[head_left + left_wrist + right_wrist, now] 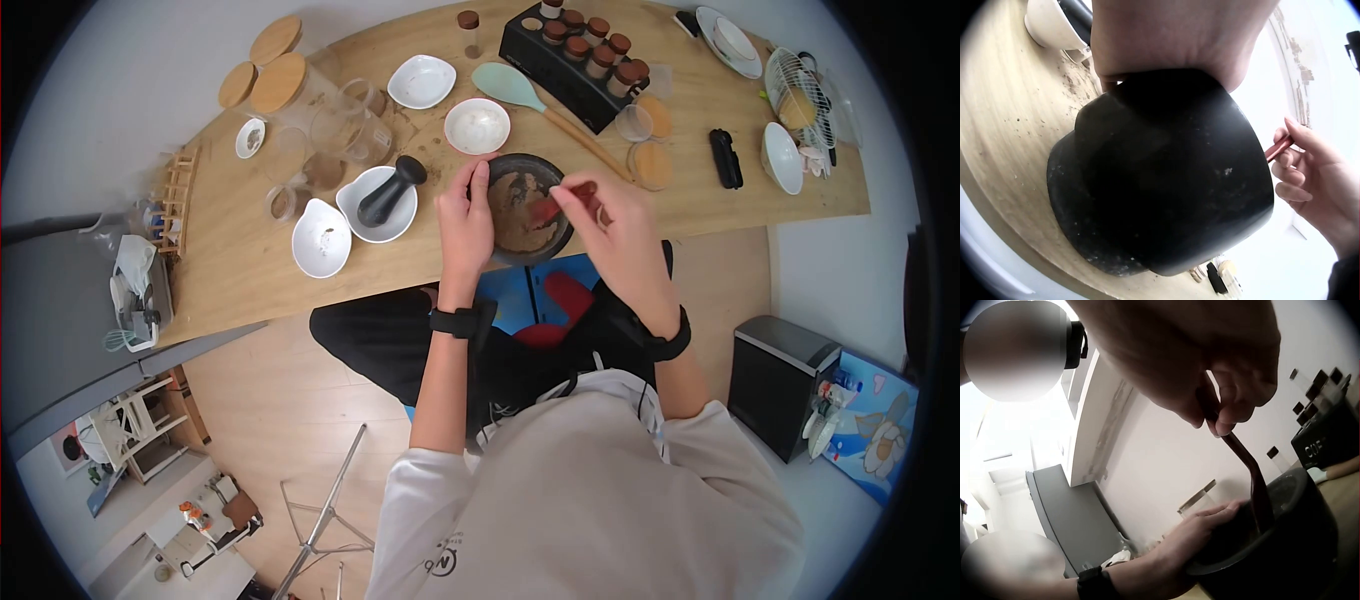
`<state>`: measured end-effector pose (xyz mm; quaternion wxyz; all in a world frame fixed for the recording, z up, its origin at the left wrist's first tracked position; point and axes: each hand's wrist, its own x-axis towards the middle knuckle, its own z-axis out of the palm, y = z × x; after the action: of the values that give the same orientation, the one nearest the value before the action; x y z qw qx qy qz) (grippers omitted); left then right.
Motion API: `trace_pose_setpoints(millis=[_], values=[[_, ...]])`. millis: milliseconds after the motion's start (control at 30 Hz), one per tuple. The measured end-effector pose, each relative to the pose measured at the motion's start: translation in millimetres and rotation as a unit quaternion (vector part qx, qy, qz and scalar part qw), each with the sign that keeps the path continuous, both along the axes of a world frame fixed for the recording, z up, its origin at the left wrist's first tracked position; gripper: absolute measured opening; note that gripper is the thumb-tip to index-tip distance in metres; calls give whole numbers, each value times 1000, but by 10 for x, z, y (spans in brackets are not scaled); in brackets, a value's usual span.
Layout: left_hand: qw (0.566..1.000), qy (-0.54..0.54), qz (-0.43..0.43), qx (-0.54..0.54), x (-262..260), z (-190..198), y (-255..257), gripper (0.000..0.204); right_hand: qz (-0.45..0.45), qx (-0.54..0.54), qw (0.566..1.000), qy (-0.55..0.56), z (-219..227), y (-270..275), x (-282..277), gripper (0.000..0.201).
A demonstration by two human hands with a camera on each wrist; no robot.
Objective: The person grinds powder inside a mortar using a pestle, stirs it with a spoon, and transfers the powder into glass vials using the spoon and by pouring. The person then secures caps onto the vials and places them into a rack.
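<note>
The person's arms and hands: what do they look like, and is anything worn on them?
The left hand and right hand are ungloved. Each wrist wears a black band. Pale, short sleeves leave the forearms uncovered.

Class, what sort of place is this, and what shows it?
Probably a kitchen-like food preparation space: the black mortar, the green spatula and the black rack of capped jars suggest it.

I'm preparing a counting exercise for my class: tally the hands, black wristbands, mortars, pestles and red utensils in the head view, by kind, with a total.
Hands (left hand, right hand): 2
Black wristbands: 2
Mortar: 1
Pestle: 1
Red utensil: 1
Total: 7
</note>
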<state>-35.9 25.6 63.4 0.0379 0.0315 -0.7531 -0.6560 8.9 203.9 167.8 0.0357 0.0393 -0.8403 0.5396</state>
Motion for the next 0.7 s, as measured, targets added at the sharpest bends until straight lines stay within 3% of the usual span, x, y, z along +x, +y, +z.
trace_pose_setpoints(millis=[133,233,367,467,533,567,633,700], values=[[999,45,13,28,-28,-120,25,33,-39,53,994,83,-14,88,29,9],[1000,17,11,11,-21,-118,-4,33,88,9,996,8,-131,145,127,13],[998,23,5,53,-16,-98,8,36,-20,-25,998,63,-333,43,157,14],[999,12,5,53,-20,-108,0,37,13,-84,995,51,-376,75,140,15],[998,7,4,59,-22,-111,-8,38,98,-61,993,-4,-329,180,141,17],[998,1,4,65,-17,-112,-11,39,99,-60,993,-5,-346,187,138,17],[998,11,2,60,-18,-107,-24,40,19,-116,993,24,-392,179,118,17],[998,18,-2,53,-26,-114,-13,40,62,-95,993,11,-370,184,91,17]])
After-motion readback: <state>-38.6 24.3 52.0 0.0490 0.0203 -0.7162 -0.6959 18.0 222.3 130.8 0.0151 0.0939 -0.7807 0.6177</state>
